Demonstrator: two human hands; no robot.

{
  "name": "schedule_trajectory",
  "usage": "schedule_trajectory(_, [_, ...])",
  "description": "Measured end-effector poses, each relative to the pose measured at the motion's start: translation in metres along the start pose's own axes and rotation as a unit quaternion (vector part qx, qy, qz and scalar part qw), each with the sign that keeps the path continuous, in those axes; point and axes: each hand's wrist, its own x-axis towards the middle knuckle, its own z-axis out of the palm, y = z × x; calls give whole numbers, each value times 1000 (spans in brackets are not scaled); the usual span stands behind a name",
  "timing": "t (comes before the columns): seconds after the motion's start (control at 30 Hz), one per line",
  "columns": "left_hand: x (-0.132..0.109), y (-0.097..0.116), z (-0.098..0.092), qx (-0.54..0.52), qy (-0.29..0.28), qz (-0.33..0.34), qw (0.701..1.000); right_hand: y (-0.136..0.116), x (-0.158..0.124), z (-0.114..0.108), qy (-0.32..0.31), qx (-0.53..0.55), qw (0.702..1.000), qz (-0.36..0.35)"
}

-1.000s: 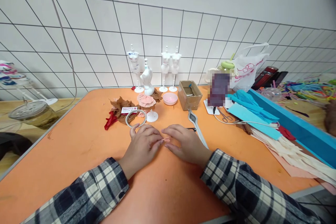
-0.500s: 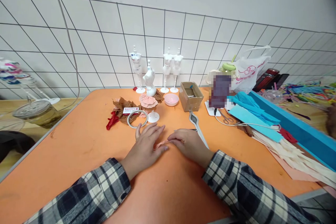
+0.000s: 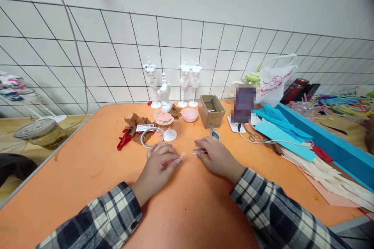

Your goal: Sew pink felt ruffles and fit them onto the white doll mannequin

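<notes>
My left hand (image 3: 159, 165) is closed, with a thin crumpled strip of pink paper (image 3: 182, 156) pinched between thumb and fingers. The strip's loose end sticks out to the right. Across a short gap, my right hand (image 3: 217, 156) curls over small snips (image 3: 200, 150). Their pointed blades poke out to the left, slightly apart, while the handles are hidden under my palm. Behind my left hand lies a pale ring (image 3: 152, 137). A white dress form (image 3: 165, 92) with a ruffled pink paper skirt (image 3: 163, 118) stands beyond it on a round base (image 3: 170, 135).
A pink bowl (image 3: 189, 114) and a cardboard box (image 3: 212, 112) stand farther back. Crumpled brown paper (image 3: 136, 121) lies left, near red paper (image 3: 124, 140). Scissors (image 3: 253, 136), a cable and blue paper sheets (image 3: 284, 137) are on the right. Behind my right hand sits a grey tool (image 3: 215, 134).
My right hand has let go of the pink strip, shifted right and closed over the snips, whose blades now show. My left hand keeps the strip and has moved slightly left. The view tilted up a little.
</notes>
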Motion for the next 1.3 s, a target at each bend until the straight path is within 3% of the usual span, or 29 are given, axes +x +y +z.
schedule_trajectory(0.13, [3,-3,-1,-39,10,-26,999,14,-1,5,-61,-89,993,55])
schedule_trajectory(0.33, [4,-2,-4,-72,16,-24,997,14,3,9,-69,-16,996,47])
schedule_trajectory(0.5, [4,1,-3,-117,8,-19,993,-3,4,2,12,43,996,74])
schedule_trajectory(0.7, [4,0,-4,-212,48,-70,974,-30,-2,6,-48,132,989,55])
schedule_trajectory(0.83, [4,-2,-3,-265,41,-92,959,-36,-5,16,-90,139,984,63])
schedule_trajectory(1.07, [4,3,-2,-261,16,-68,963,-38,-7,22,-91,184,977,57])
schedule_trajectory(1.3, [3,4,-3,-258,23,-73,963,-40,-8,18,-110,155,980,55])
